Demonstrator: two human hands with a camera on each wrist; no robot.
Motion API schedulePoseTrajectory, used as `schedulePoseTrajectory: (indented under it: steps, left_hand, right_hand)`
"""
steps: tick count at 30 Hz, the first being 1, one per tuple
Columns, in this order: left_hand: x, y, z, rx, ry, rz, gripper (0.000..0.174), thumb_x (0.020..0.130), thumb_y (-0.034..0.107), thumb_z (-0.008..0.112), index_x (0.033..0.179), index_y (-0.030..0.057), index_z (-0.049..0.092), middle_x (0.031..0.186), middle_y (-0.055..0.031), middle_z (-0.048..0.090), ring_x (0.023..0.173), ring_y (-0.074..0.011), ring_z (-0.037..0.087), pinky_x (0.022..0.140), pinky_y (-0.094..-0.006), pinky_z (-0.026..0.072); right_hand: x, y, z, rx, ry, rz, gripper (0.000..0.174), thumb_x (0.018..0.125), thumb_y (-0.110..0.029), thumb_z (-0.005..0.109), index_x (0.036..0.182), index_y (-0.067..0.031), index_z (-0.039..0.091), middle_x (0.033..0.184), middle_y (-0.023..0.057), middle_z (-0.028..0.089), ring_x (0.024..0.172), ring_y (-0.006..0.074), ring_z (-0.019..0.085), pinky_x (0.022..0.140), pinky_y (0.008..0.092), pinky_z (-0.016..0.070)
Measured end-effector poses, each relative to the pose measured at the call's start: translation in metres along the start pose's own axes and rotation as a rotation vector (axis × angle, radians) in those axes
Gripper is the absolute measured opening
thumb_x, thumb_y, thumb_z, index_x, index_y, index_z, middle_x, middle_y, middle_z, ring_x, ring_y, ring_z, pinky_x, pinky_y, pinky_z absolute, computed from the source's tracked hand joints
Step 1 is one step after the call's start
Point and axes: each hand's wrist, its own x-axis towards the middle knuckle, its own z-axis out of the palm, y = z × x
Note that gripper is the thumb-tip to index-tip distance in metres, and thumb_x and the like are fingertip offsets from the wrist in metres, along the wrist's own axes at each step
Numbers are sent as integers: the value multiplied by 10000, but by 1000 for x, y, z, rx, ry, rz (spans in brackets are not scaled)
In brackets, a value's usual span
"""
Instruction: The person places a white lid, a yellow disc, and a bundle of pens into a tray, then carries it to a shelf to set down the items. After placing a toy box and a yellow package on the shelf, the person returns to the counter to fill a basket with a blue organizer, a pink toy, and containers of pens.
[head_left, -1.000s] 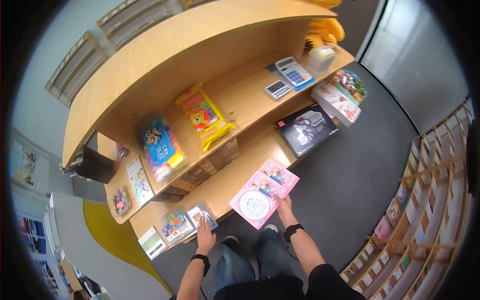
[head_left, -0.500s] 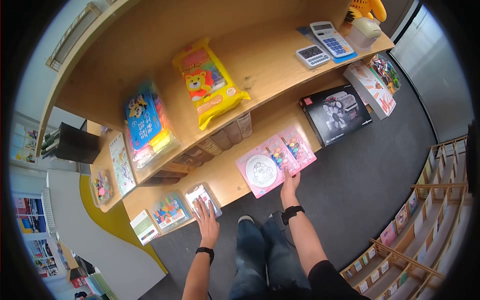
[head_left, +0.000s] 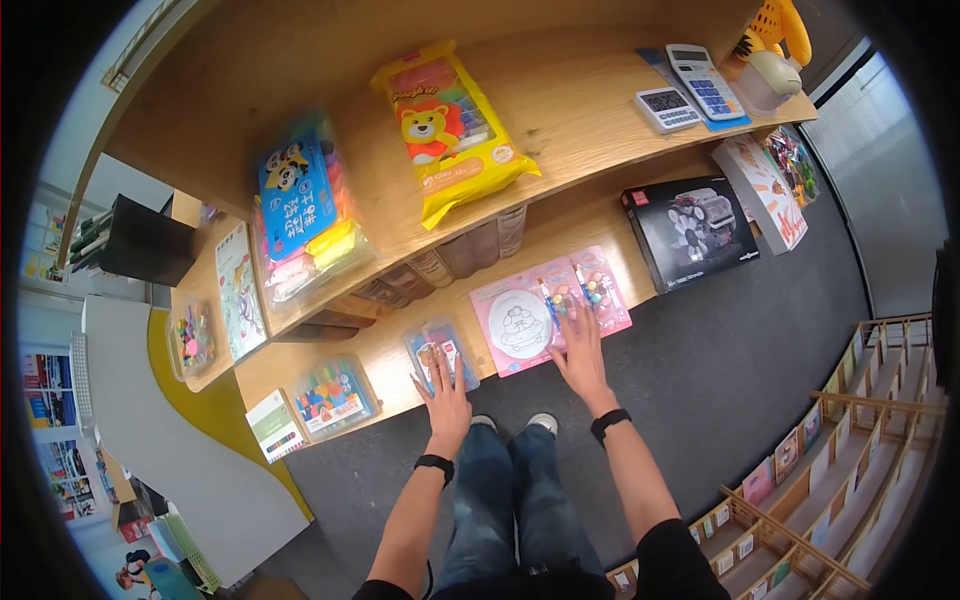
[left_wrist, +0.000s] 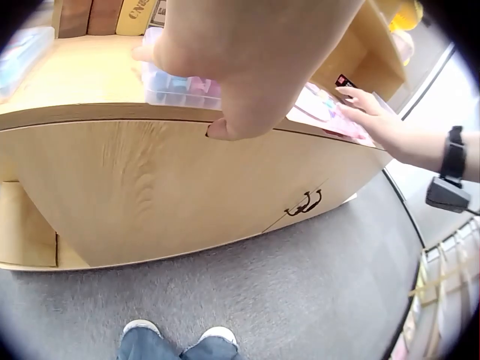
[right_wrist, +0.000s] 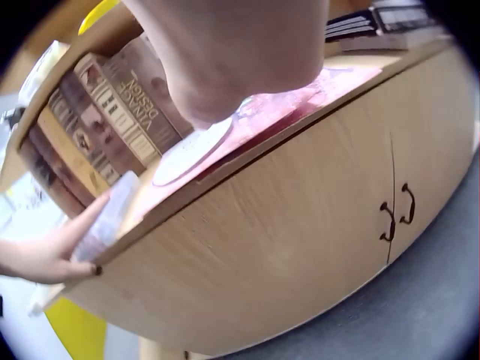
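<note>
My left hand (head_left: 447, 405) rests with outstretched fingers on a small clear plastic case (head_left: 424, 340) at the front of the lower shelf. In the left wrist view, coloured pieces show inside this case (left_wrist: 184, 91), with the hand covering part of it. To the right lies a pink painting set (head_left: 518, 362), with a round white line drawing, paint dots and brushes on its face. My right hand (head_left: 582, 362) lies over the set's front part, fingers extended toward the paints. In the right wrist view, the set (right_wrist: 330, 94) lies along the shelf edge, partly hidden by that hand.
Left of the case stand a case of coloured pens (head_left: 338, 395) and a white-green box (head_left: 275, 425). A black model box (head_left: 690, 235) sits right of the pink set. Decorative books (head_left: 470, 252) line the back. Clay packs (head_left: 455, 140) lie on the shelf above.
The pink set has gone from my right hand's grip at its edge to lying on the shelf, the hand now over it. My left hand and the small case have shifted right, away from the pen case.
</note>
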Motion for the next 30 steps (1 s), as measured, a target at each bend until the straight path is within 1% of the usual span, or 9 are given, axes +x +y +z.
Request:
schedulePoseTrajectory:
  steps: [1,5,9,11,12,14,17,28,30]
  left_hand:
    - [0,1,-2,-25,-3,-3,773,735,57,574,1441,81,259,1531,-189,57,1422,-353,9,1055,-673,44]
    - [-2,-4,3,-33,-7,-10,826,706,57,586,1451,85,230,1533,-188,40,1423,-349,11,1051,-670,83]
    - [-2,-1,-2,-34,8,1,868,680,49,585,1458,72,201,1532,-195,30,1422,-359,15,1049,-666,111]
    - [-1,-2,0,-21,9,-1,868,680,49,585,1458,72,201,1532,-195,31,1422,-359,16,1049,-664,113]
    - [-1,-1,-1,-7,11,-3,867,680,49,585,1457,72,202,1532,-195,32,1422,-358,18,1050,-663,115]
    - [-1,0,-3,-14,12,-3,869,679,50,586,1458,70,202,1531,-195,36,1422,-358,18,1050,-663,117]
    - [-2,0,-2,-18,9,-7,871,677,53,589,1457,68,201,1530,-195,43,1421,-359,21,1050,-662,122]
    - [0,5,-3,-52,34,-39,867,675,48,585,1455,70,207,1526,-196,67,1420,-356,40,1054,-663,100]
    - [3,10,-7,-45,-7,-87,792,731,83,614,1438,100,258,1531,-159,87,1421,-305,81,1061,-669,57]
  right_hand:
    - [4,2,0,14,-120,-32,666,774,-227,686,1362,-103,399,1492,169,182,1363,416,165,1124,499,164]
    - [8,13,15,-109,-201,-94,678,805,-301,646,1400,-131,367,1503,155,170,1361,419,171,1126,498,153]
    - [9,5,17,-114,-232,-106,681,808,-292,643,1404,-132,357,1507,150,166,1363,416,170,1130,487,149]
    - [9,1,21,-100,-210,-108,662,815,-315,632,1396,-142,367,1509,131,176,1366,398,170,1116,540,143]
    - [9,-1,22,-99,-213,-109,662,815,-315,632,1396,-142,367,1509,131,176,1366,398,170,1116,540,143]
    - [8,-4,22,-159,-224,-63,654,815,-335,629,1391,-156,376,1514,126,170,1371,406,155,1083,617,120]
    - [6,-4,23,-154,-218,-36,645,812,-357,629,1384,-173,393,1518,120,162,1376,415,135,1050,672,98]
    - [18,13,19,-127,-268,-123,687,780,-377,663,1383,-176,402,1526,119,133,1389,411,91,1078,631,93]
    - [19,11,20,-130,-268,-113,699,774,-351,678,1387,-169,396,1532,119,110,1394,405,74,1088,618,95]
